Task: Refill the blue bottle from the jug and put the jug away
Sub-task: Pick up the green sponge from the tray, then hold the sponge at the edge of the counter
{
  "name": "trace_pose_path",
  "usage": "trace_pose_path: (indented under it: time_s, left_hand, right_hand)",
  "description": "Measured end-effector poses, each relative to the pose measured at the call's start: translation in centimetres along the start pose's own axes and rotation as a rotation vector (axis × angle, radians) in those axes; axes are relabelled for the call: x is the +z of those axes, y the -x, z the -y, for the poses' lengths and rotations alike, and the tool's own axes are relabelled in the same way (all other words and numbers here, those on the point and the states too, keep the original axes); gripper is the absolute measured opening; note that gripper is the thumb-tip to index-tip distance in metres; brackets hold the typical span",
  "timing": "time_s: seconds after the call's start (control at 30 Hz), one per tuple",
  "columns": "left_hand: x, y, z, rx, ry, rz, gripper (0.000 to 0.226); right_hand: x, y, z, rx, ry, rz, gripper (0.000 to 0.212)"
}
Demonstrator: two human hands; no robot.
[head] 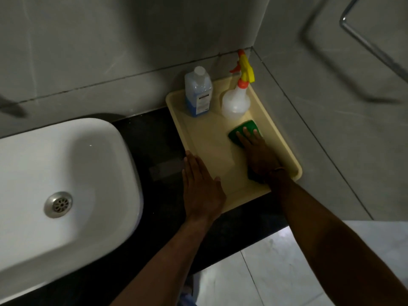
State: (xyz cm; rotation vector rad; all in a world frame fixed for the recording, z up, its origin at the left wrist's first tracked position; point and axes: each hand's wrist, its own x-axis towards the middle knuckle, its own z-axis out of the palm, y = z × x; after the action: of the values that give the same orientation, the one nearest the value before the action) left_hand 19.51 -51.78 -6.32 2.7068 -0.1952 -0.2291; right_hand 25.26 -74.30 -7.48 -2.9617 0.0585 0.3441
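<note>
At the far left corner of the tray point(207, 140), the blue bottle point(198, 93) stands upright, white cap on, blue liquid low inside. Just beside it, in the tray's far right corner, there's the spray bottle point(236, 100) with its yellow and orange trigger. On the tray's right side the right hand point(259, 153) presses flat on a green sponge point(239, 131), fingers straight. The left hand point(202, 186) lies flat over the tray's near left rim, fingers extended, gripping nothing. Left of the tray, a dark counter point(152, 138) and a white sink point(66, 164)
</note>
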Motion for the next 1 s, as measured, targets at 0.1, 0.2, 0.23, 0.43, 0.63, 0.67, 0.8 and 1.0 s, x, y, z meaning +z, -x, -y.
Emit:
trace_pose_path:
  time_s: [0.1, 0.2, 0.23, 0.43, 0.63, 0.67, 0.8, 1.0]
  left_hand:
    - [0.1, 0.0, 0.2, 0.000, 0.016, -0.015, 0.084]
    - [-0.3, 0.2, 0.6, 0.026, 0.074, -0.005, 0.084]
    - [-0.5, 0.4, 0.9, 0.039, 0.102, -0.008, 0.082]
    - [-3.0, 6.0, 7.0, 0.135, 0.194, -0.012, 0.073]
    - [-5.2, 17.0, 16.7, 0.113, -0.014, 0.068, 0.072]
    - [-5.2, 18.7, 18.0, 0.106, -0.021, 0.102, 0.072]
    - [-6.9, 24.1, 24.2, -0.033, -0.055, 0.154, 0.074]
    - [-11.3, 29.0, 33.1, -0.126, -0.041, 0.080, 0.073]
  right_hand:
    - [-1.1, 0.7, 0.3, 0.015, -0.165, -0.091, 0.092]
    - [-3.2, 1.7, 1.9, 0.069, -0.313, -0.212, 0.076]
    - [-4.0, 2.2, 2.7, 0.078, -0.343, -0.261, 0.072]
    - [-4.9, 10.5, 11.9, 0.023, -0.459, -0.475, 0.070]
    - [4.7, 20.7, 23.2, -0.024, -0.509, -0.253, 0.080]
    - [6.7, 22.1, 24.6, 0.001, -0.519, -0.197, 0.077]
    - [12.2, 24.4, 31.1, 0.029, -0.361, -0.068, 0.065]
    - [15.5, 25.0, 42.7, -0.324, -0.134, 0.018, 0.061]
